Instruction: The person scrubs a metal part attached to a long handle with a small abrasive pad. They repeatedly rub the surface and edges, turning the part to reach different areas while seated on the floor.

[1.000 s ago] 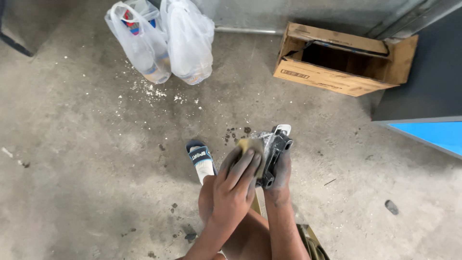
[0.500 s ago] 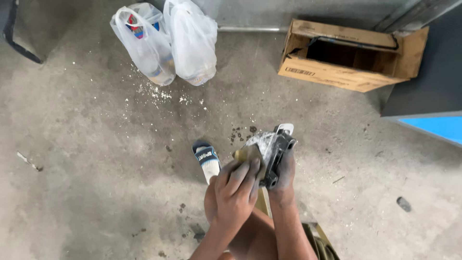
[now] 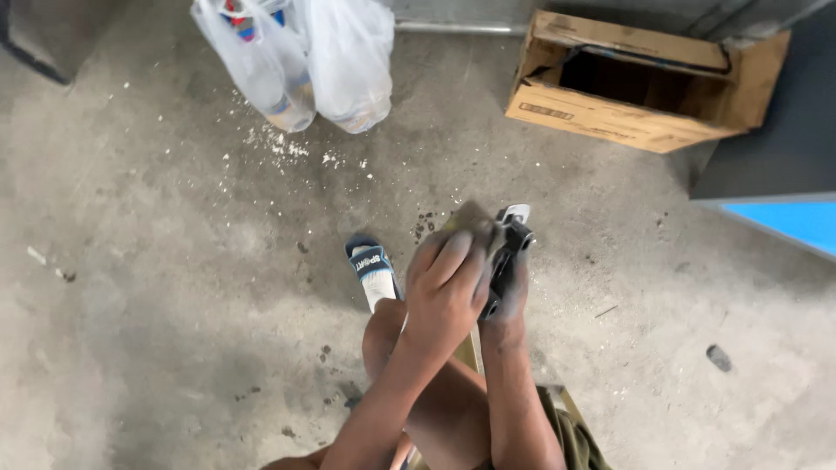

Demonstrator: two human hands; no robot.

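Since the earlier picture, the whole scene is seen a little lower and more to the right, and the left hand (image 3: 446, 292) is pressed further over the metal part (image 3: 505, 261). The hands are kept in the same spot above the knee.

In the head view, both hands are found just below the middle of the frame. The left hand is laid flat with its fingers bent down over a small tan rag (image 3: 470, 219), which is pushed against the dark metal part. The hand is partly closed, and the rag is held under the fingers. The right hand (image 3: 507, 300) is mostly hidden behind the left one. It is wrapped around the bottom of the metal part, and the part is gripped tight. Grey dirt is seen on its fingers. The metal part is held upright between the two hands, with its pale top end pointed toward the upper part of the frame.

A blue and white sandal (image 3: 373, 271) is seen just left of the hands, on the grey floor (image 3: 157, 287). Two clear plastic bags (image 3: 300, 61) are set at the upper left, with white crumbs scattered below them. A brown cardboard box (image 3: 636, 83) is lying open at the upper right. A blue surface (image 3: 792, 222) is seen at the right edge.
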